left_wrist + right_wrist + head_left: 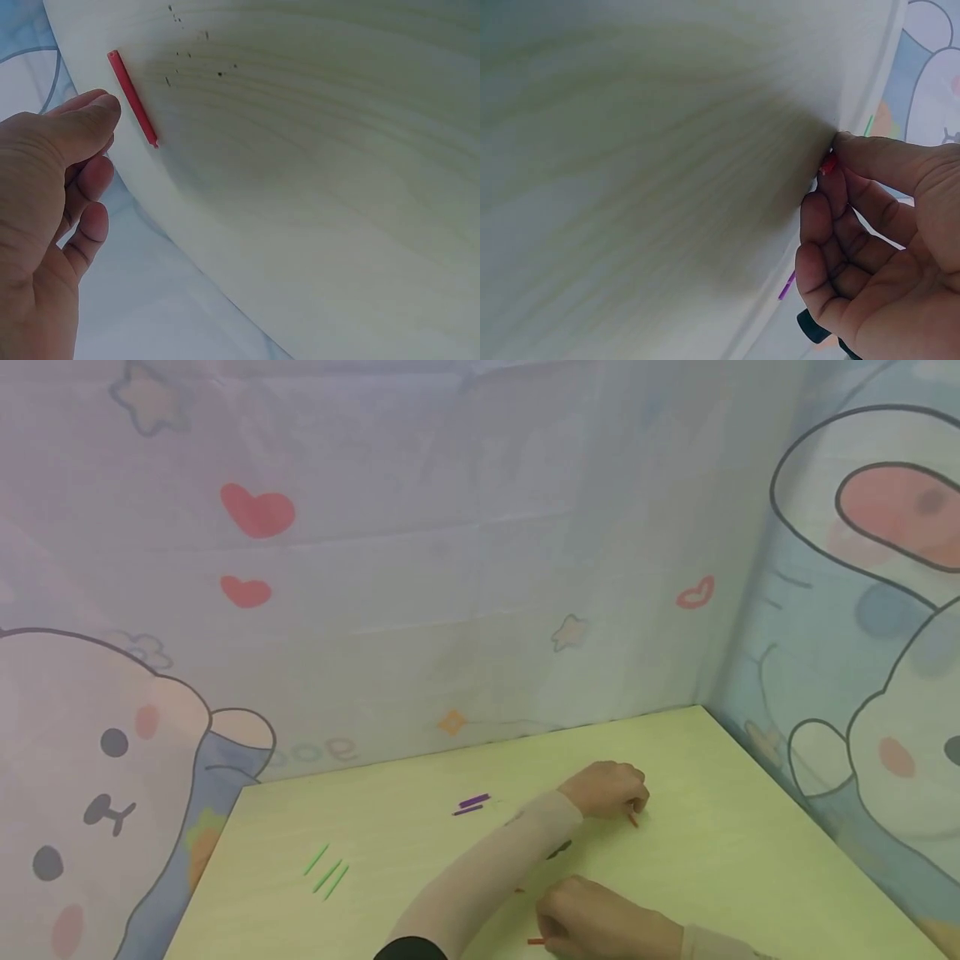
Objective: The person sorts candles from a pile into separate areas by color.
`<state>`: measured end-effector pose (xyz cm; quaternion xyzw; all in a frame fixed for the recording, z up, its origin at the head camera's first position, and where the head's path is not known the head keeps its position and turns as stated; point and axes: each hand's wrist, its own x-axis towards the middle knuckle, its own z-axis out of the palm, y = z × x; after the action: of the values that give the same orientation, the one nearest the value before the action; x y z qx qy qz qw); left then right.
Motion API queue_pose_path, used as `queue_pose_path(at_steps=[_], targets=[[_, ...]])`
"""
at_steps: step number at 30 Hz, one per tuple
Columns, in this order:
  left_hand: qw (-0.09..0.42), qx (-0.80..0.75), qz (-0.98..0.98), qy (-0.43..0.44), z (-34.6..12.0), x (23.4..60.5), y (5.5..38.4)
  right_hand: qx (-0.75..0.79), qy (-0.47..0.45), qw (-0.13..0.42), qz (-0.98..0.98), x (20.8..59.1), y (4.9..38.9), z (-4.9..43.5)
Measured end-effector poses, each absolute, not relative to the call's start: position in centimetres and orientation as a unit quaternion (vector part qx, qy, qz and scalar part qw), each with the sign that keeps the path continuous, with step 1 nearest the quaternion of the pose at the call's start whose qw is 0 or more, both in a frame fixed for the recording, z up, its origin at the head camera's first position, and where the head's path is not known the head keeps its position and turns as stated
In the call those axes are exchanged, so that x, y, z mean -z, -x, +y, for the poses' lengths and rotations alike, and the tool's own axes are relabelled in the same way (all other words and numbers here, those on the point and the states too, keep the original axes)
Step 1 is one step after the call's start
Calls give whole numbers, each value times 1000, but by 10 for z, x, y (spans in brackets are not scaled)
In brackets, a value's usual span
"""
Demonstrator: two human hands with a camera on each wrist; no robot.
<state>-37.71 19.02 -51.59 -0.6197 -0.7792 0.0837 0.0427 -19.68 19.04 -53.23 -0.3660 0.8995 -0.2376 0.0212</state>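
Note:
My left hand reaches across to the far right of the table with its fingers loosely curled. Just beyond its thumb and index finger, a short red stick lies on the tabletop, apart from the fingertips in the left wrist view. Nearer the front edge, my right hand pinches another red stick between thumb and index finger. Only a small red bit of this stick shows at the fingertips in the right wrist view. A reddish tip peeks out beside the left sleeve.
Three green sticks lie on the left of the pale yellow table. Two purple sticks lie near the middle back. My left forearm crosses over the table. Printed cloth hangs behind and at the sides.

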Motion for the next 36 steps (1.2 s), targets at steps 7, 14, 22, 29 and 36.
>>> queue_pose_path(at_steps=[7,14,22,29,36], targets=[[40,-75,-784,615,186,511,380,237,362,36,901,530,199,189],[37,-71,-788,611,181,511,385,230,363,26,903,532,199,187],[56,-74,-789,608,172,508,390,221,368,18,903,533,200,186],[49,-60,-796,600,157,505,392,218,382,-8,898,538,200,190],[38,-41,-819,571,131,498,397,215,378,-2,901,541,200,192]])
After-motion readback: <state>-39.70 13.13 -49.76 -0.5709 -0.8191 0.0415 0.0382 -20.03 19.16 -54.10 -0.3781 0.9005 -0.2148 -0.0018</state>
